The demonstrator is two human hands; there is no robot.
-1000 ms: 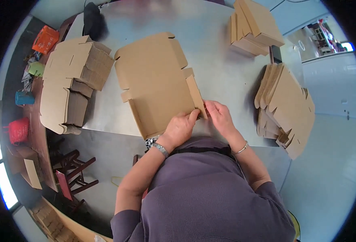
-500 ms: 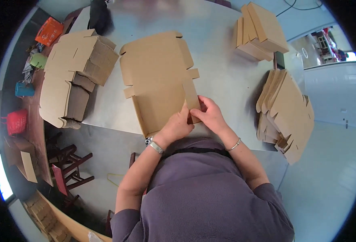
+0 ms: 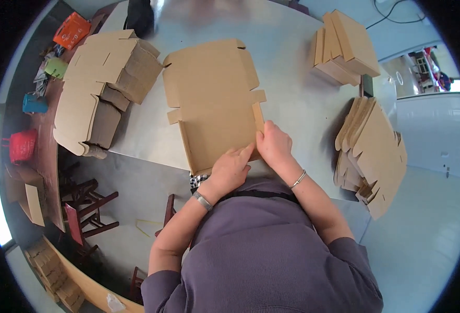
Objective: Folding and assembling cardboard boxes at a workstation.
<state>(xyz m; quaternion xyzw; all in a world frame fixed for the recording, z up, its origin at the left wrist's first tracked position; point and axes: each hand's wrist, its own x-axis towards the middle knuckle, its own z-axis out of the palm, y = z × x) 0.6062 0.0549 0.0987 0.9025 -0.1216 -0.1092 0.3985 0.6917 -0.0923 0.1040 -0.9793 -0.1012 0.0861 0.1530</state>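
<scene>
A partly folded cardboard box [image 3: 214, 117] lies on the metal table in front of me, its lid panel spread flat away from me. The left side wall stands up, and the right side wall is doubled over. My right hand [image 3: 276, 143] is closed on that right wall close to the near corner, thumb on the inner side. At the near edge, my left hand [image 3: 232, 169] grips the front wall, its fingers reaching inside toward the same corner. The hands hide most of the front wall and this corner.
Flat cardboard blanks [image 3: 92, 86] are piled at the table's left. Finished boxes [image 3: 347, 47] stand stacked at the far right, with more blanks [image 3: 373, 151] nearer on the right. Wooden stools [image 3: 92, 208] stand on the floor at left, beside a brown bench [image 3: 47, 141].
The box's right wall panel has folded down inward and now looks narrower. My right hand has moved from the corner onto that wall. The whole view has shifted slightly.
</scene>
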